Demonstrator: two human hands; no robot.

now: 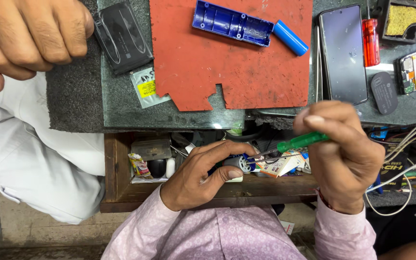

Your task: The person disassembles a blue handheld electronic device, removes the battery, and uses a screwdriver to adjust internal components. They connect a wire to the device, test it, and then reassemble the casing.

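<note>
Motor [238,162], small and grey with a blue part behind it, sits pinched in the left hand [199,174] just above the open drawer [116,192], in front of the chest, close enough for fine work; thumb below and fingers curled over the top clamp it so its end faces right, toward the tool. Screwdriver [300,142], green handle, thin shaft, is gripped in the right hand [345,159], fingers closed tight round the handle, the tip laid at the motor's end; the shaft lies nearly level, so the two hands meet over the drawer rather than on the bench. A thin metal strip or wire runs beside the shaft, too blurred to tell which. Drawer under them holds loose clutter: packets, a dark round piece, small cards, likely catching anything that drops. On the bench [184,115] above, red mat [217,62] carries a blue shell [232,23], open side up, and a blue cell [290,37] touching its right end, both well apart from the hands, seemingly set aside there as parts of one casing. Dark phone [344,53] lies face up right of the mat, red lighter [370,42] just beside it. Black case [123,36] rests at the mat's left on grey foam [73,101]. Another person's fist [25,36], closed, rests at top left, holding nothing visible, white trousers [39,159] below it. Cables [410,163] trail at right
</note>
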